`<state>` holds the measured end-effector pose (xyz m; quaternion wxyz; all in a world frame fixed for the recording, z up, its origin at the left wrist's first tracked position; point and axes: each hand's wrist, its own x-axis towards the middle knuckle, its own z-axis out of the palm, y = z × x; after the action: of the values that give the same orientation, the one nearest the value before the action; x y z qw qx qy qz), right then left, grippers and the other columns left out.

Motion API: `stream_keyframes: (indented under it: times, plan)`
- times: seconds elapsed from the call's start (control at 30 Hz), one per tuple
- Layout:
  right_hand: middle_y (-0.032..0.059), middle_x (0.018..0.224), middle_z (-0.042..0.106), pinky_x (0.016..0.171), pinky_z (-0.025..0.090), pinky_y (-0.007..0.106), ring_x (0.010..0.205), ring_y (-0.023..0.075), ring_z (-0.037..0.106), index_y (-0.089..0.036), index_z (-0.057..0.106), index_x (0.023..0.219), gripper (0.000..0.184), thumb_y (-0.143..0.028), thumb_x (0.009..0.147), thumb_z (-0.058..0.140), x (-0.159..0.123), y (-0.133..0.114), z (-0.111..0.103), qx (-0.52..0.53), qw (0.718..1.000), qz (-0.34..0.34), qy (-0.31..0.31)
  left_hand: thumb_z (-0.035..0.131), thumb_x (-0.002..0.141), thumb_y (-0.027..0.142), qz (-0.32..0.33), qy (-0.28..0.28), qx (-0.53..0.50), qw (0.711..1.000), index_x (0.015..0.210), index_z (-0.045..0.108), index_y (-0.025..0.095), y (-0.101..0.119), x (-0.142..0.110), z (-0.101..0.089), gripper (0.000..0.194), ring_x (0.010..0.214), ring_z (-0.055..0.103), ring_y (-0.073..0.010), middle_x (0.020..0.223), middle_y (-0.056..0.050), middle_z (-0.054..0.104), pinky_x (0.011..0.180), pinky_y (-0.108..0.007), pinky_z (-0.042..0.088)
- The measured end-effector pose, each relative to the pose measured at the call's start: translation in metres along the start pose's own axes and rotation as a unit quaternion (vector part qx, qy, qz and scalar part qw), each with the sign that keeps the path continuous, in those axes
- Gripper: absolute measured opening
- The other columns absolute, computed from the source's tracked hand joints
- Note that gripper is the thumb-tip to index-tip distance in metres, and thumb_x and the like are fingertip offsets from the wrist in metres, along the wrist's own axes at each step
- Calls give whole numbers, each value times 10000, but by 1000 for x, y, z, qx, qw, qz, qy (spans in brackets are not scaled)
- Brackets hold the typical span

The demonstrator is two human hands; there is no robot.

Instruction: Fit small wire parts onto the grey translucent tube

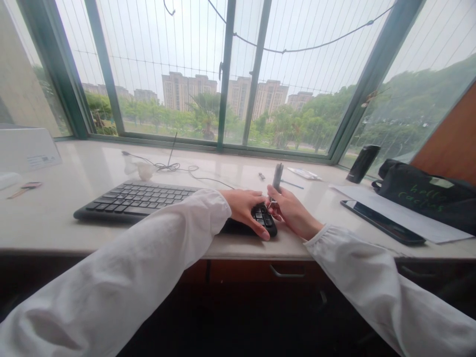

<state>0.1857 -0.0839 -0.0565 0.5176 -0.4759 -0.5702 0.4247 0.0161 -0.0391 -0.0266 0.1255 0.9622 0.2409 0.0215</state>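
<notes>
Black keyboard (pixel 130 203) just beside the left hand (pixel 243 210), blocking that way. Narrow strip of counter (pixel 308 243) right of the right hand (pixel 293 210), up to the tablet (pixel 383 221). Ahead of both hands, a thin cable (pixel 211 179) across the way.

Pale surface (pixel 92 163), items as found: black keyboard (pixel 137 203); black buttoned device (pixel 265 217) just right of it; thin black cable (pixel 167 167), loosely coiled behind; white crumpled item (pixel 145 171); white box (pixel 26 148), far left; small packet (pixel 303 173); upright black tumbler (pixel 363 163); black tablet (pixel 381 221) on white paper (pixel 427 208); black bag (pixel 420 193) with green lettering.
</notes>
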Motion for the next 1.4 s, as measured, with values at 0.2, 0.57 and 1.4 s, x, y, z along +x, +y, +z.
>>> stream_keyframes:
  times: [0.2,0.57,1.4]
  plan:
    - [-29,641,544,349,354,191,458,87,500,-195,465,804,339,-506,885,570,-1,-2,2,-26,999,-20,2,678,578,787,13,6,-6,1000,1270,552,308,-2,3,1,851,1313,425,-324,1421,-26,443,1144,-414,292]
    - [-27,684,558,394,393,218,474,92,505,-203,467,812,380,-568,877,551,-19,0,1,-26,996,-55,60,668,557,801,-30,-3,23,999,1421,403,236,1,1,1,1066,1331,402,-346,1457,-105,408,1129,-424,307]
    - [35,815,643,626,489,308,679,161,572,-184,584,898,463,-642,843,545,-23,-1,-7,-153,977,-95,109,580,543,891,-61,-28,26,997,1527,245,173,5,-3,-2,1264,1450,215,-367,1601,-145,187,1193,-443,185]
